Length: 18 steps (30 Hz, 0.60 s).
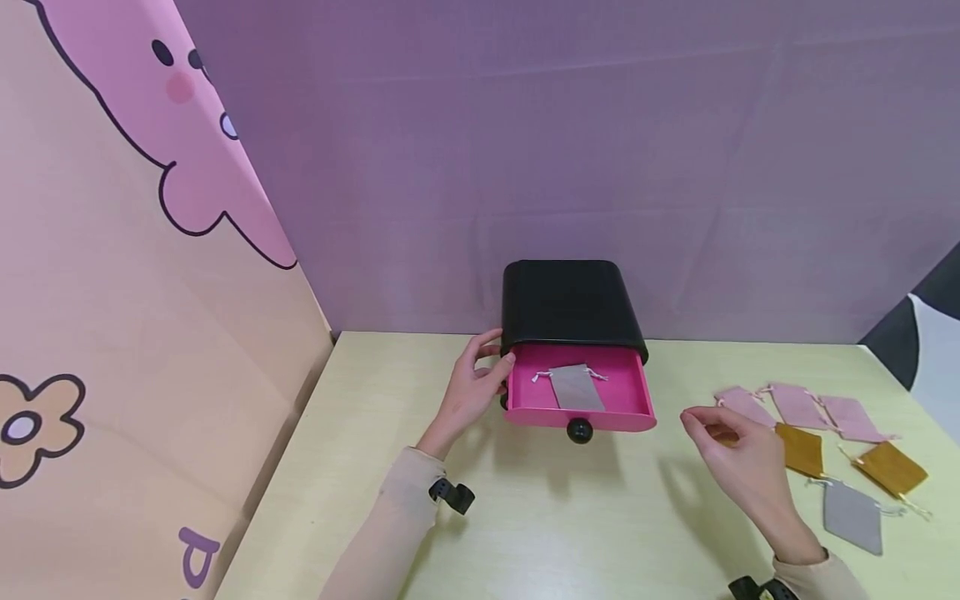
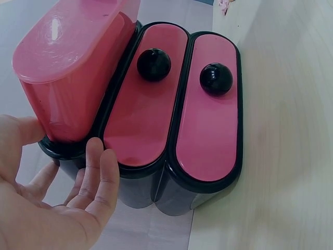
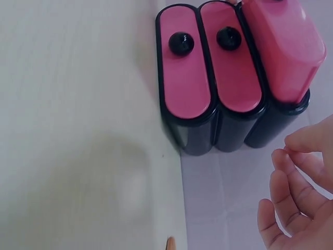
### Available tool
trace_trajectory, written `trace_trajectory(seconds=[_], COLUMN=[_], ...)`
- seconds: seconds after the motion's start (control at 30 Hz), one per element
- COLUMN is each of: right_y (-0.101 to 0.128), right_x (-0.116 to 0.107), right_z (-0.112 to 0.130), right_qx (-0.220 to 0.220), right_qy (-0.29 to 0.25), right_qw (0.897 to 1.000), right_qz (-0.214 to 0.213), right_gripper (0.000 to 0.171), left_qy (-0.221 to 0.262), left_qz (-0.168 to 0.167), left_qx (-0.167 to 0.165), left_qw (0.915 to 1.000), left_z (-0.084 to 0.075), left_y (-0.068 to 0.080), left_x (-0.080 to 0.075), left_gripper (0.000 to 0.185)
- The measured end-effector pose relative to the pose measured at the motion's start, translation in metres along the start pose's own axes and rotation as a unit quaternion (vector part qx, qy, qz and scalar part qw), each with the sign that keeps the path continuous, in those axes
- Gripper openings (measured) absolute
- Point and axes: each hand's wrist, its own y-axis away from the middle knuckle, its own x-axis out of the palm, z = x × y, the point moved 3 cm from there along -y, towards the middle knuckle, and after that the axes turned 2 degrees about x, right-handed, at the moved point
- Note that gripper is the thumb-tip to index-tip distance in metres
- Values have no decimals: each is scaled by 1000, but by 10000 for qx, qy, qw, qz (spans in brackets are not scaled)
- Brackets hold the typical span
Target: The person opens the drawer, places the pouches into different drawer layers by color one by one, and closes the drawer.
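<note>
Stretches left hand (image 1: pixel 463 396) forward, with thumb parted from fingers. Holds right hand (image 1: pixel 745 468) aloft, with fingers loosely curled.

Pale wood-grained bench (image 1: pixel 570 533), a black-and-pink drawer unit (image 1: pixel 570 300) standing near its far edge, three pink drawstring pouches (image 1: pixel 799 407) in a row toward the right, mustard pouches (image 1: pixel 891 468) (one partly hidden) just in front, a grey drawstring pouch (image 1: pixel 852 517) nearer still
</note>
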Motion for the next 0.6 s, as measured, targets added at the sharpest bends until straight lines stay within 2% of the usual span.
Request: trace_trajectory(seconds=[0.4, 0.6], right_y=[8, 15], right_x=[-11, -19], right_z=[-31, -58], right_qx=[187, 495], right_qy=[379, 723], right_qw=[9990, 9952], right_qz=[122, 444], right_gripper=[22, 29], left_qy=[-79, -123], left_qz=[-30, -24], left_qx=[5, -29], left_qw=[10000, 9999], left_z=[0, 0], left_y=[0, 0], left_x=[-2, -1], left_gripper=[52, 52])
